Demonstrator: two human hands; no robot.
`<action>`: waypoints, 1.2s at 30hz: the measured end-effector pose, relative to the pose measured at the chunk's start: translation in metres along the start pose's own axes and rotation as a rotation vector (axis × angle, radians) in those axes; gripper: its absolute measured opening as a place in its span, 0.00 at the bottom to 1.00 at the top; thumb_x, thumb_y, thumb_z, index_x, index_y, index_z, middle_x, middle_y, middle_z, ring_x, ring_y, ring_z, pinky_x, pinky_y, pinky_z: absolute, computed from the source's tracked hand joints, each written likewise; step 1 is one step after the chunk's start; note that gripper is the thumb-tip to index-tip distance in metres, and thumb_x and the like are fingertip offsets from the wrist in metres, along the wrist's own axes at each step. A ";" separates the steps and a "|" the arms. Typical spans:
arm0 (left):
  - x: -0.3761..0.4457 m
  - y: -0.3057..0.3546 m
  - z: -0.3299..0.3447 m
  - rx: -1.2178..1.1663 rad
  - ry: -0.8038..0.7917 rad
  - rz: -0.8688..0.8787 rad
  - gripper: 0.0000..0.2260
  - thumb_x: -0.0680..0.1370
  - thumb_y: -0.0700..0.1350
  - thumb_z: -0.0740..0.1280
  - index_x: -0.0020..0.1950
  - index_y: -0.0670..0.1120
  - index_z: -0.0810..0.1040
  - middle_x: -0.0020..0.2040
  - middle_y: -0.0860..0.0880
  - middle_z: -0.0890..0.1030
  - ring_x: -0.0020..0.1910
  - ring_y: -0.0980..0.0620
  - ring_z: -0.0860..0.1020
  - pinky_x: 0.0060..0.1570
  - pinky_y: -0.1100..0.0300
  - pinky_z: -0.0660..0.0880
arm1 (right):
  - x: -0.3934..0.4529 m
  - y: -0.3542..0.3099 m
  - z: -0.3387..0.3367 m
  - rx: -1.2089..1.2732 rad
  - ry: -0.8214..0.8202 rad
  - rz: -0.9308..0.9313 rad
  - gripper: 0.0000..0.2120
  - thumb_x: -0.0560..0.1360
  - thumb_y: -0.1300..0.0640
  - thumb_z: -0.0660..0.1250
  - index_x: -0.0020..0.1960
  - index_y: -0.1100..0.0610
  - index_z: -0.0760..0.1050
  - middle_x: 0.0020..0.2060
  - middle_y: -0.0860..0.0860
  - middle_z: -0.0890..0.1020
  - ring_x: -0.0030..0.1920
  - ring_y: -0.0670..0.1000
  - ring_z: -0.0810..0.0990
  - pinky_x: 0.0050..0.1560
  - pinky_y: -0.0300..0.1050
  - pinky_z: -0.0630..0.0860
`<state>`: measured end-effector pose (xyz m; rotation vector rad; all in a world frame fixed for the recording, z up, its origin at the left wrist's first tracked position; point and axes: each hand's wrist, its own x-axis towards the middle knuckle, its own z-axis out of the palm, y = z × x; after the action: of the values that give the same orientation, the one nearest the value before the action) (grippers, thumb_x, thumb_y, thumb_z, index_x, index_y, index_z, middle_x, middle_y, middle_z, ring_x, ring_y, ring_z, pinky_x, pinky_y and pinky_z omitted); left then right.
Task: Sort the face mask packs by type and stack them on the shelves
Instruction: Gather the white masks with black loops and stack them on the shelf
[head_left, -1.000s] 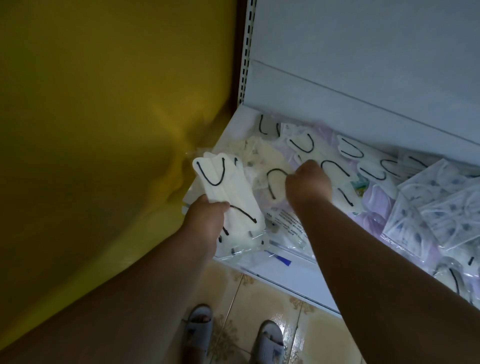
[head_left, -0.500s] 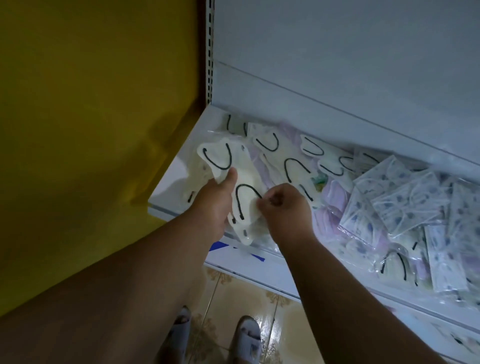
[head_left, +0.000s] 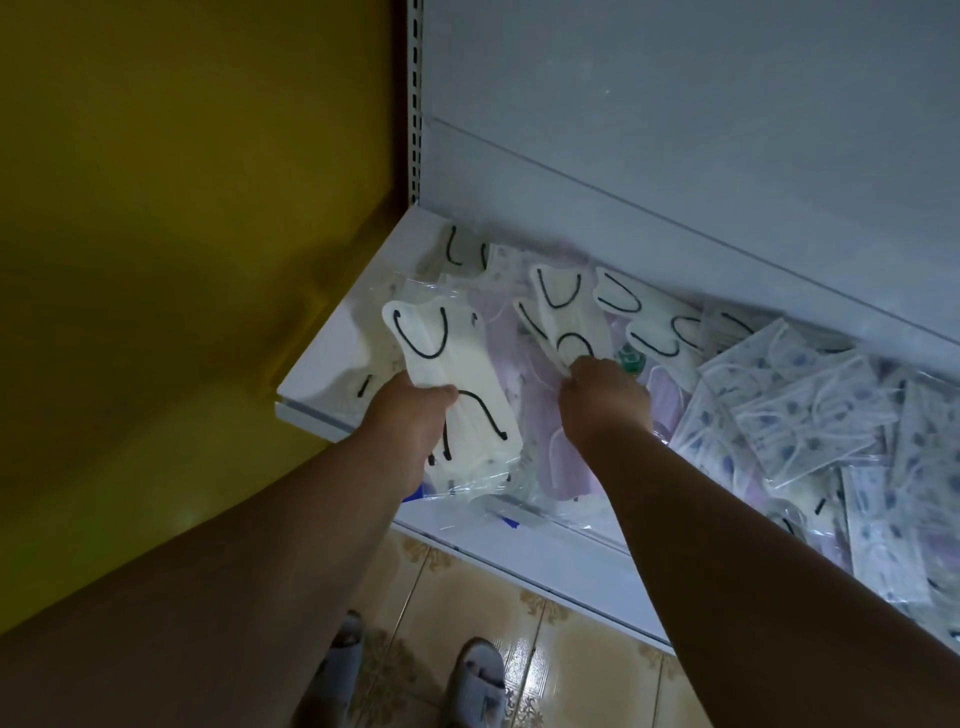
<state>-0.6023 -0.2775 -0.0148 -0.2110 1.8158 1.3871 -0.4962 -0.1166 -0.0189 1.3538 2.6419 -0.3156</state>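
- My left hand (head_left: 410, 415) grips a small bundle of clear plastic packs of cream-white masks with black ear loops (head_left: 457, 395), fingers curled round its near side and thumb across the top; the bundle hangs over the front left part of the white metal shelf (head_left: 332, 358).
- My right hand (head_left: 602, 400) pinches the near end of another cream-white, black-looped mask pack (head_left: 563, 317) that lies in the loose heap, with its far end pointing toward the shelf's back panel.
- The rest of that type lies along the back, the pale purple mask packs (head_left: 561, 457) sit under and between my hands, and the white packs with blue-grey print (head_left: 810, 415) are piled to the right.
- The slick plastic could let the bundle fan out and slide from my left hand if I loosen the thumb to take in the next pack.
- Pulling the pinched pack by one end may drag its neighbours, or the purple packs below, toward the front edge and onto the tiled floor (head_left: 467, 587).
- In this dim light I could mistake a cream pack for another type, so I judge by the black loops.
- Compared with half a second ago, my right hand has left the bundle and reached further back into the heap for a fresh pack; my left hand keeps the same hold, a little lower on the bundle.
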 end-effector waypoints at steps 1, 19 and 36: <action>0.000 0.000 0.001 0.005 0.001 0.009 0.08 0.80 0.44 0.69 0.59 0.48 0.75 0.51 0.48 0.78 0.49 0.45 0.77 0.49 0.53 0.75 | 0.000 0.001 -0.003 0.086 0.015 0.031 0.10 0.82 0.57 0.56 0.53 0.57 0.75 0.49 0.56 0.80 0.52 0.59 0.79 0.49 0.47 0.70; -0.068 -0.023 -0.030 -0.085 -0.402 0.024 0.14 0.76 0.40 0.74 0.61 0.46 0.82 0.53 0.42 0.86 0.55 0.37 0.83 0.60 0.35 0.76 | -0.158 -0.030 -0.014 1.229 -0.102 0.352 0.20 0.73 0.48 0.75 0.61 0.54 0.74 0.52 0.50 0.84 0.50 0.51 0.84 0.45 0.47 0.83; -0.354 -0.067 -0.022 0.001 -0.582 0.143 0.08 0.82 0.47 0.66 0.60 0.50 0.80 0.53 0.47 0.86 0.53 0.44 0.85 0.58 0.42 0.79 | -0.417 0.095 -0.124 1.654 0.042 0.436 0.08 0.78 0.63 0.69 0.56 0.60 0.81 0.46 0.56 0.87 0.47 0.57 0.87 0.48 0.54 0.83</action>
<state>-0.3454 -0.4388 0.1802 0.3034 1.3612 1.3652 -0.1824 -0.3568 0.1871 2.0208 1.6010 -2.6519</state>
